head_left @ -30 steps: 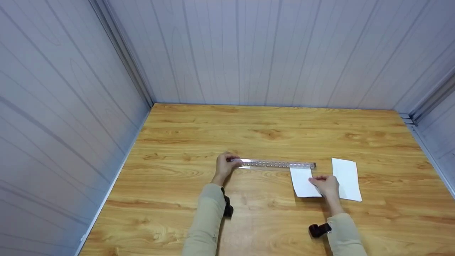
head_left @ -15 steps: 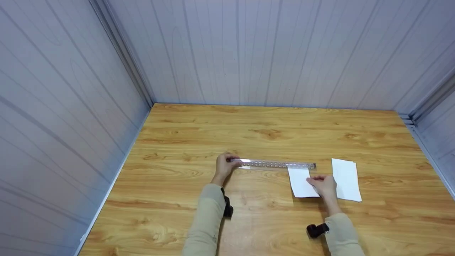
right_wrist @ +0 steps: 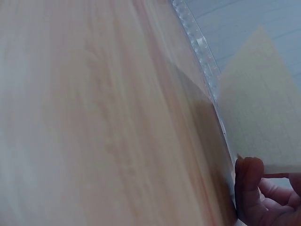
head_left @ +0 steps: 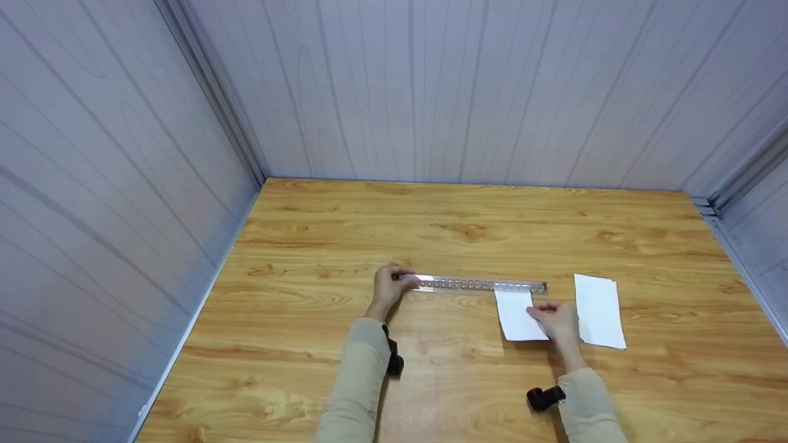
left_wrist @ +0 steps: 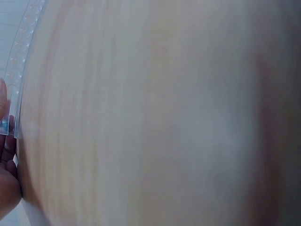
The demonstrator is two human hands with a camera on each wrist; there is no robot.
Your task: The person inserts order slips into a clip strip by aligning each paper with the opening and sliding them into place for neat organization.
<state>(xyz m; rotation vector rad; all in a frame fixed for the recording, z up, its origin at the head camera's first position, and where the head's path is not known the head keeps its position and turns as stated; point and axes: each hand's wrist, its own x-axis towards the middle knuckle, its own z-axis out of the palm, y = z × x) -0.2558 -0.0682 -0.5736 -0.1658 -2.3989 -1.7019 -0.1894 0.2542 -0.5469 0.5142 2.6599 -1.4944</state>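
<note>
My left hand (head_left: 389, 288) holds the left end of a long clear plastic strip (head_left: 462, 283) with rows of round, ring-like shapes along it. The strip lies across the wooden table. Between thumb and fingers, my right hand (head_left: 557, 320) pinches a small white sheet of paper (head_left: 517, 317) by its right side. The sheet's far edge meets the strip near its right end; whether it sits under or inside the strip I cannot tell. In the right wrist view the paper (right_wrist: 258, 108) is raised at the fingers. The left wrist view shows the strip's end (left_wrist: 14, 113) at my thumb.
To the right of my right hand, a few white sheets (head_left: 602, 311) lie stacked slightly unevenly on the wooden table (head_left: 345, 221). Pale panelled walls (head_left: 394, 92) stand behind and at both sides.
My right hand and the pinched sheet have slid a little to the left along the strip. The left hand, strip and stacked sheets stay in place.
</note>
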